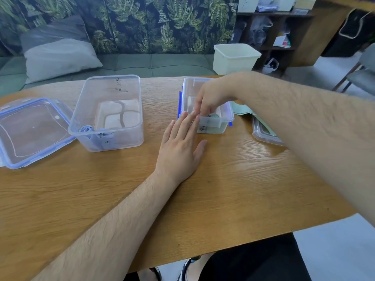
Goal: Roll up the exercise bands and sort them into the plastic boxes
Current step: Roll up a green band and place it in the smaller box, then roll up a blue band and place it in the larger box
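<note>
Wood-grain tabletop [223, 189] is seen beneath two bare hands at mid-frame. The left hand [180, 147] is laid flat on it, fingers straight and close together, their tips touching the near wall of a small clear rectangular plastic box [187, 92] fitted with blue clips. The right hand [213, 96] is lowered into that box from the right of the frame, fingers bunched and pointed down just beside a rolled pale green exercise band [213, 116] at the box's near end. Whether the roll is pinched cannot be told through the blur. Left of centre, a larger clear plastic box [113, 144] with rounded corners is stood open, with a rolled pale blue exercise band [86, 129] lodged in its near left corner. A clear, blue-rimmed lid [32, 134] is laid flat at the far left of the frame.
</note>
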